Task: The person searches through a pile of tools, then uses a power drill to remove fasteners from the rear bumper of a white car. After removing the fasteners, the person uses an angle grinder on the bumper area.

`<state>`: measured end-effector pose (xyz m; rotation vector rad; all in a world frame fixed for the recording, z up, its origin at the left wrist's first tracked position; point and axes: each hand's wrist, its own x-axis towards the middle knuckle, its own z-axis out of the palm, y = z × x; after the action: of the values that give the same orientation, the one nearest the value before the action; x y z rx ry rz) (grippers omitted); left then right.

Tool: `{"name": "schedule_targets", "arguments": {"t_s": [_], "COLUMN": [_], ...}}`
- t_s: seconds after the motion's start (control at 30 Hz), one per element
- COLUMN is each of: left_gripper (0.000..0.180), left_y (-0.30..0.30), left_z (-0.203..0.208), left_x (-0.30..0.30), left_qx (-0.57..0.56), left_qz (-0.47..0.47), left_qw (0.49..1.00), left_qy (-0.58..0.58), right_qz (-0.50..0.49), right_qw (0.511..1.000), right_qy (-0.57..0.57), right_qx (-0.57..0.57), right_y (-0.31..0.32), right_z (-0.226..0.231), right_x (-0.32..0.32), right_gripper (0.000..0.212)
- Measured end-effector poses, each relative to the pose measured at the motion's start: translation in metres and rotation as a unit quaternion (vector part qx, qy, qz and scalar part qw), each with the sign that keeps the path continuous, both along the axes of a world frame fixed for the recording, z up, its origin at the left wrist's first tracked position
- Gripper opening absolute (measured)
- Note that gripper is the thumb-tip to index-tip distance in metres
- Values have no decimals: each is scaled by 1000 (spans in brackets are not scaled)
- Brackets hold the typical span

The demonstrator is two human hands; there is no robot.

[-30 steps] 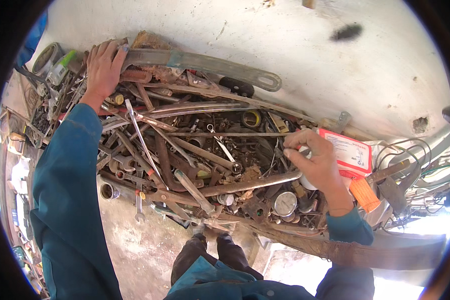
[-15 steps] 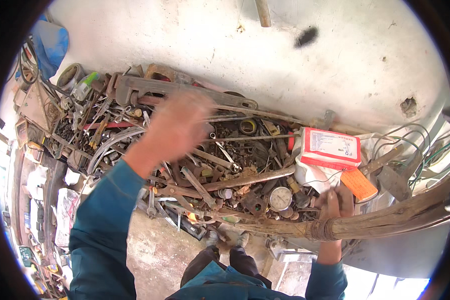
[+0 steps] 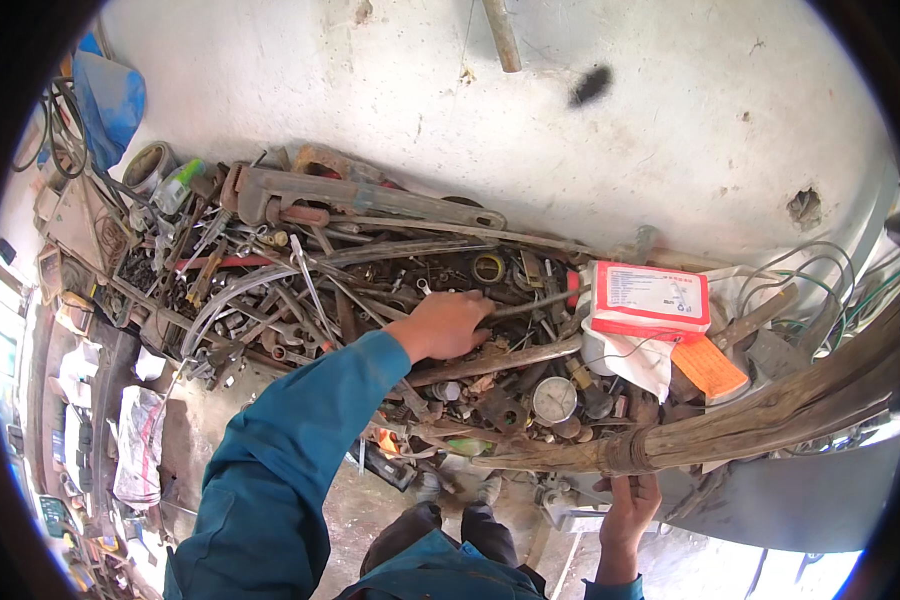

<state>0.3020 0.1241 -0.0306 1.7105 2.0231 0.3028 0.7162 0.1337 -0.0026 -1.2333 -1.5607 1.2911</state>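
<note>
Scrap metal (image 3: 300, 300) covers a shelf against a pale wall (image 3: 570, 130): spanners, rods, nuts and rusty bars piled together. The left hand (image 3: 448, 325) lies palm down in the middle of the pile, fingers stretched toward the far right and resting on the loose tools; whether they grip anything I cannot tell. A long rusty bar (image 3: 500, 360) runs just near of this hand, and a thin rod (image 3: 530, 303) lies just beyond its fingertips. The right hand (image 3: 630, 505) is near and low, fingers curled up around the near edge of a wooden beam (image 3: 770, 415) that crosses the right side. A round gauge (image 3: 554, 400) sits between the two hands, near the beam. A white and red box (image 3: 650, 298) lies right of the left hand, with an orange tag (image 3: 708, 366) just near of it. A big pipe wrench (image 3: 360, 198) lies far left, along the wall.
</note>
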Motion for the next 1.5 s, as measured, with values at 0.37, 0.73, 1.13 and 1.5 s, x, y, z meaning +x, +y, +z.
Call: {"name": "schedule_targets", "arguments": {"t_s": [0.37,0.73,1.13,1.5], "left_gripper": [45,53,27,16], "left_y": [-12,-7,-106,-234], "left_z": [-6,8,63,6], "left_x": [-13,-18,46,309], "left_qx": [130,60,341,147], "left_qz": [-81,-42,115,97], "left_qw": [982,972,931,917], "left_qy": [110,224,69,-358], "right_qz": [0,-20,-97,7], "right_qw": [1000,999,984,962], "right_qy": [4,-31,-5,187], "right_qx": [-19,-40,-152,-198], "right_y": [-7,-33,-77,-100], "right_z": [-23,-37,-82,-32], "right_x": [1,33,89,109], "right_gripper": [16,8,10,22]}}
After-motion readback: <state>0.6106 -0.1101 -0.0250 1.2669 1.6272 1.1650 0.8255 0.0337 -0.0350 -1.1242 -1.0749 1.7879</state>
